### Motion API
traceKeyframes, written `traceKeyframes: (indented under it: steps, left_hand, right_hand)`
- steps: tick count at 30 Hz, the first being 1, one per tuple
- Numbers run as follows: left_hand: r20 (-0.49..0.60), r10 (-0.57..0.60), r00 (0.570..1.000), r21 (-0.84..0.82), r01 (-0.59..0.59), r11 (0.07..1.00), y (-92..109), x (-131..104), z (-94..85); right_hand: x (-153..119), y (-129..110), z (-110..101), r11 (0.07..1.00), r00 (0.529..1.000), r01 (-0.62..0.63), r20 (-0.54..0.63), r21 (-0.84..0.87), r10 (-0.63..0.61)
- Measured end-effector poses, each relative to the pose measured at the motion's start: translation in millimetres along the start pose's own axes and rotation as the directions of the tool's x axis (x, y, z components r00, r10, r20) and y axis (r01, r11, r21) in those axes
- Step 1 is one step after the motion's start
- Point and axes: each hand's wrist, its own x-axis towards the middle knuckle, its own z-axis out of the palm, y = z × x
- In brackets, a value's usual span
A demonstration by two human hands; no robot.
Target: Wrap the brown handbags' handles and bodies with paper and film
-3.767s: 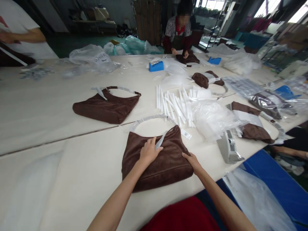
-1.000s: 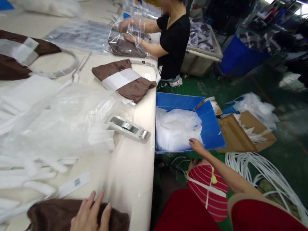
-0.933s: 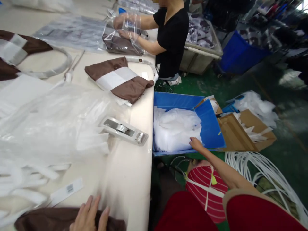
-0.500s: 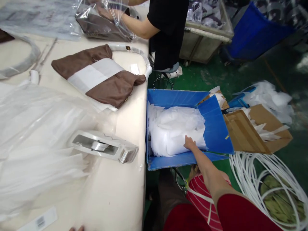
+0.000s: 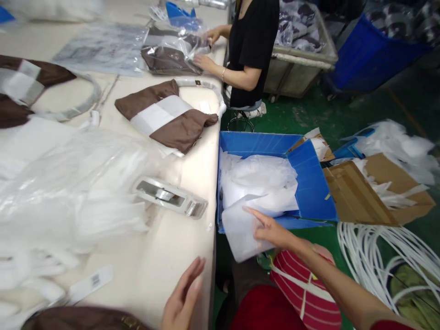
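My right hand (image 5: 271, 229) grips a thin, translucent white sheet (image 5: 242, 229) by its edge, index finger stretched along it. The sheet hangs over the near wall of a blue box (image 5: 311, 183), which holds a pile of similar white sheets (image 5: 261, 176). Low over the table edge, my left hand (image 5: 184, 295) has its fingers extended and holds nothing. Close to it, at the bottom of the view, lies part of a brown bag (image 5: 82, 318). A tape dispenser (image 5: 170, 197) rests on the table beside clear plastic (image 5: 92, 178).
Another brown bag (image 5: 165, 114) with a white wrap lies farther up the table (image 5: 178, 247). A co-worker in a black top (image 5: 256, 41) handles a plastic-covered bag at the far side. Cardboard boxes (image 5: 360, 192) and a coil of white cord (image 5: 364, 256) sit right of the blue box.
My right hand has drawn one white sheet out of the blue box toward me. My left hand has come up into view. The co-worker's hands have shifted on the plastic-covered bag.
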Motion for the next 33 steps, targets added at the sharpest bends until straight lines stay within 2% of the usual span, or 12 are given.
traceKeyframes:
  steps: [2, 4, 8, 10, 13, 18, 21, 23, 25, 28, 31, 33]
  left_hand:
    - [0.147, -0.036, 0.988, -0.307, 0.081, 0.948, 14, -3, 30.0]
    - [0.231, -0.001, 0.973, -0.453, 0.109, 0.885, 24, -7, 42.5]
    - [0.130, 0.099, 0.987, -0.561, -0.009, 0.828, 21, -31, 33.1]
    - [0.075, 0.178, 0.981, -0.575, -0.103, 0.811, 7, -51, 28.9]
    - [0.123, 0.297, 0.947, -0.412, -0.224, 0.883, -21, -77, 33.4]
    - [0.191, 0.366, 0.911, 0.141, -0.394, 0.908, -63, -116, 36.3]
    - [-0.093, 0.481, 0.872, 0.375, -0.417, 0.828, -89, -143, 13.2]
    - [-0.351, 0.522, 0.778, 0.515, -0.305, 0.801, -110, -154, -10.9]
    - [-0.490, 0.523, 0.698, 0.627, -0.134, 0.767, -129, -157, -34.7]
    - [-0.528, 0.492, 0.692, 0.639, -0.057, 0.767, -145, -151, -62.5]
    - [-0.527, 0.483, 0.700, 0.422, -0.278, 0.863, -143, -149, -87.3]
    - [-0.508, 0.482, 0.714, 0.306, -0.374, 0.876, -137, -155, -109.0]
  right_hand:
    - [-36, -13, 31, 0.996, 0.989, 0.058, 0.135, 0.069, -0.067]
    - [-63, -13, 60, 0.992, 0.961, 0.072, 0.260, 0.104, -0.097]
    - [-92, 9, 90, 0.928, 0.853, -0.072, 0.505, 0.366, -0.134]
    - [-97, 17, 92, 0.827, 0.866, -0.170, 0.482, 0.536, -0.134]
    - [-90, 16, 93, 0.738, 0.949, -0.191, 0.315, 0.647, -0.031]
    - [-71, -6, 112, 0.860, 0.986, -0.159, 0.112, 0.484, 0.119]
    - [-75, -26, 110, 0.897, 0.997, -0.068, -0.008, 0.437, 0.079]
    - [-83, -43, 102, 0.923, 0.996, 0.014, -0.090, 0.384, 0.022]
    - [-94, -60, 94, 0.942, 0.984, 0.086, -0.174, 0.325, -0.030]
    - [-112, -82, 85, 0.951, 0.957, 0.165, -0.275, 0.261, -0.091]
    - [-128, -94, 76, 0.962, 0.942, 0.200, -0.307, 0.187, -0.136]
    - [-135, -97, 72, 0.986, 0.965, 0.119, -0.249, 0.116, -0.087]
